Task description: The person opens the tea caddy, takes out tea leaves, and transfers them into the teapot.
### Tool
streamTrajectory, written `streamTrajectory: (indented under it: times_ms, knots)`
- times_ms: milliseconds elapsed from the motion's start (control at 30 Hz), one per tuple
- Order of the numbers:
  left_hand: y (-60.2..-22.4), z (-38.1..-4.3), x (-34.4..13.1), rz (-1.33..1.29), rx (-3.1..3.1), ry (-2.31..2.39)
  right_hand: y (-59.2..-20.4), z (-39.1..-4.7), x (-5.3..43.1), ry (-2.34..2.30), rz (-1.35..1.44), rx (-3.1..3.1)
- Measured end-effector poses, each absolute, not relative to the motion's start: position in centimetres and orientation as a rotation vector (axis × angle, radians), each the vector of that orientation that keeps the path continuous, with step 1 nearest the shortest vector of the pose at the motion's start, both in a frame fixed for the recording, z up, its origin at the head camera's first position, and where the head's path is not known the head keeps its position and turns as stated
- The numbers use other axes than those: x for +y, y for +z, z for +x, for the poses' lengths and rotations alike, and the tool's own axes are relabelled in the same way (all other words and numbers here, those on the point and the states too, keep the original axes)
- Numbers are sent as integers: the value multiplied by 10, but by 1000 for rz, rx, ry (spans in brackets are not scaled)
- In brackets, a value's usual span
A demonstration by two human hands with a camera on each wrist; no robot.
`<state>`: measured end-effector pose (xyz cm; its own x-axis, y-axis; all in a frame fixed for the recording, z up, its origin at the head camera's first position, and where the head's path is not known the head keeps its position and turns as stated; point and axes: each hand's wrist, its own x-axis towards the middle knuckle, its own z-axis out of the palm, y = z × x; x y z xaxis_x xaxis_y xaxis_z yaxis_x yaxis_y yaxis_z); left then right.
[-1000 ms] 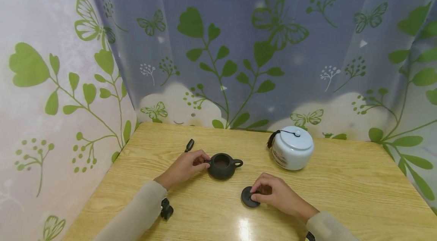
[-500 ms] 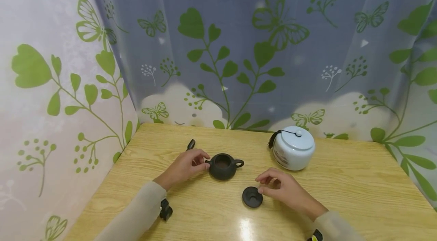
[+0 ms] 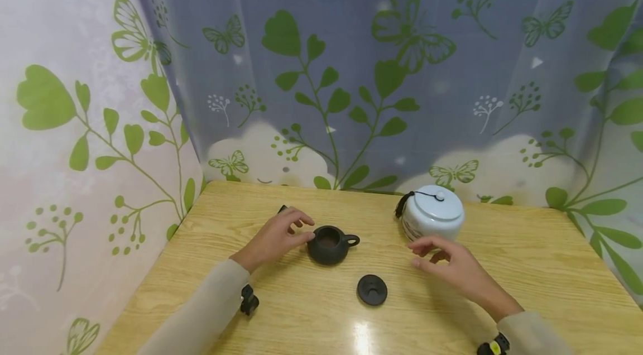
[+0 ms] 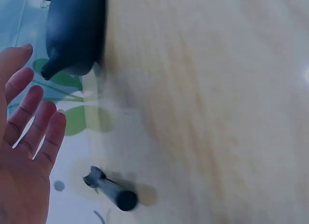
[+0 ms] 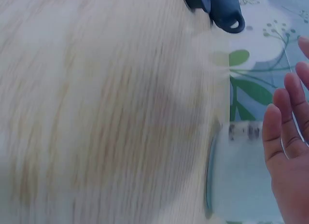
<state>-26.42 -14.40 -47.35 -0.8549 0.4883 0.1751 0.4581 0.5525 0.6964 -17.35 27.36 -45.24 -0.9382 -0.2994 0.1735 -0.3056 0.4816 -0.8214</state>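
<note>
A dark clay teapot (image 3: 327, 253) without its lid stands on the table, its handle towards the right. Beside its spout, my left hand (image 3: 275, 235) has loosely spread fingers; the left wrist view shows a gap between them and the spout (image 4: 53, 67). The round dark teapot lid (image 3: 372, 290) lies on the wood in front of the pot. Over the table, close to a pale blue lidded jar (image 3: 433, 212), my right hand (image 3: 454, 268) holds nothing, its fingers relaxed. In the right wrist view the jar (image 5: 241, 175) is partly hidden behind that hand.
Behind my left hand lies a small dark tool (image 3: 283, 209), mostly hidden in the head view; the left wrist view shows the tool (image 4: 113, 190) with a scooped end. A black tassel (image 3: 400, 205) hangs from the jar's lid. Printed curtains (image 3: 321, 92) border the table (image 3: 281, 316).
My right hand let go of the teapot lid and moved right and away towards the jar. My left hand released the spout and lifted slightly. The teapot and lid stayed put.
</note>
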Motion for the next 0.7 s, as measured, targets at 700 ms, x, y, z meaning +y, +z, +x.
streamTrajectory:
  times_ms: [700]
  knots:
    - [-454, -275, -111, 941, 2730, 1161, -444, -174, 339, 1389, 155, -2611]
